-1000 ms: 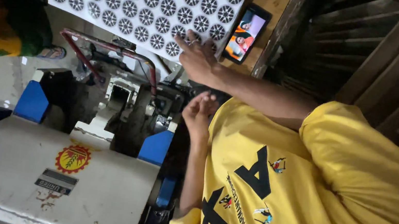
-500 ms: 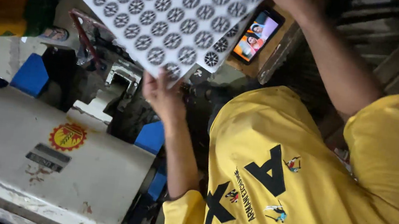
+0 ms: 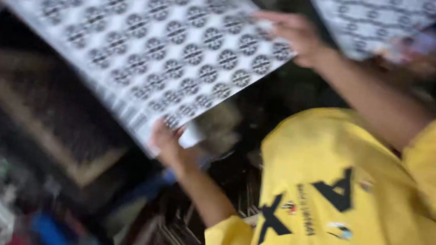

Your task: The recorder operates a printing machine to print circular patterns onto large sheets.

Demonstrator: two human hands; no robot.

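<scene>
Large white printed sheet covered in rows of dark round rosette-like marks, repeating grid pattern. Flat, unfolded, held up in the air and tilted, long side running from upper left down toward lower middle. Fills most of upper left of the view, motion-blurred so mark detail unclear. One near corner pinched at its lower edge, far right corner gripped too. Not resting on any surface. Narrow plain white margin along its lower edge.
</scene>
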